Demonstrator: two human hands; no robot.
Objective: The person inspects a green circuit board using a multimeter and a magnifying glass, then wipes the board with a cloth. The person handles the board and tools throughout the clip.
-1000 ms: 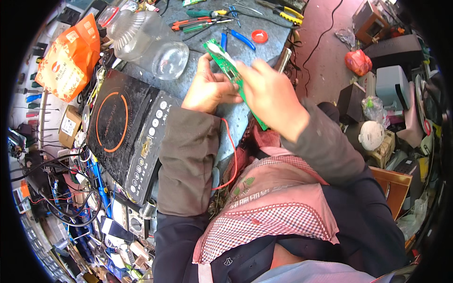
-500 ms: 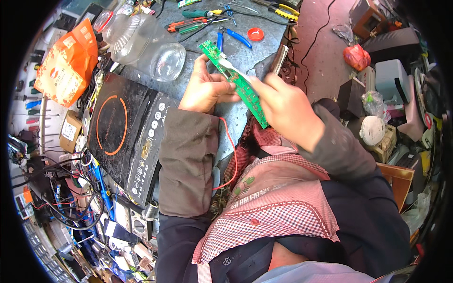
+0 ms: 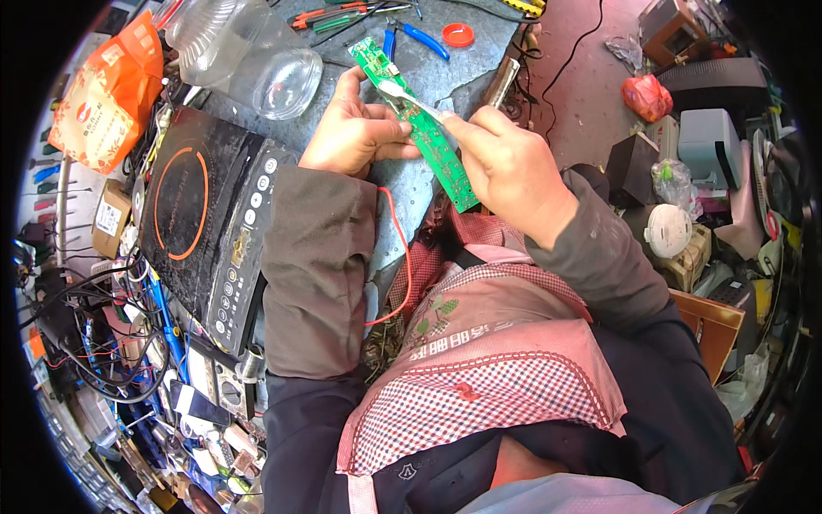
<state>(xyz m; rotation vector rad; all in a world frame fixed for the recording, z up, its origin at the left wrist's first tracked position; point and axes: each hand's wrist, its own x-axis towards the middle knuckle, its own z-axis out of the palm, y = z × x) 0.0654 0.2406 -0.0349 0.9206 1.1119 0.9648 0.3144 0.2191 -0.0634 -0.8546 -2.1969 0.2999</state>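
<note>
My left hand [image 3: 364, 133] grips a long, narrow green circuit board [image 3: 441, 163] by its left edge, thumb across the face and fingers behind. The board is tilted, its far end pointing up and left. In my right hand [image 3: 514, 171] is a slim white brush [image 3: 411, 98], much like a toothbrush, pinched between thumb and fingers. Its whitish head lies against the upper part of the board, beside a small pale connector. Below my left hand a red wire [image 3: 402, 244] curves down past the sleeve.
A black induction cooker [image 3: 184, 206] and a big clear jar [image 3: 248, 64] stand left on the grey bench. Blue-handled pliers [image 3: 424, 40] and a red cap [image 3: 458, 35] lie beyond the board. An orange bag [image 3: 111, 94] is far left; boxes and a red plastic bag [image 3: 646, 98] crowd the right.
The brush head has shifted slightly up and left along the board, with my right hand following. The whole view has moved, so bench things appear higher and further left.
</note>
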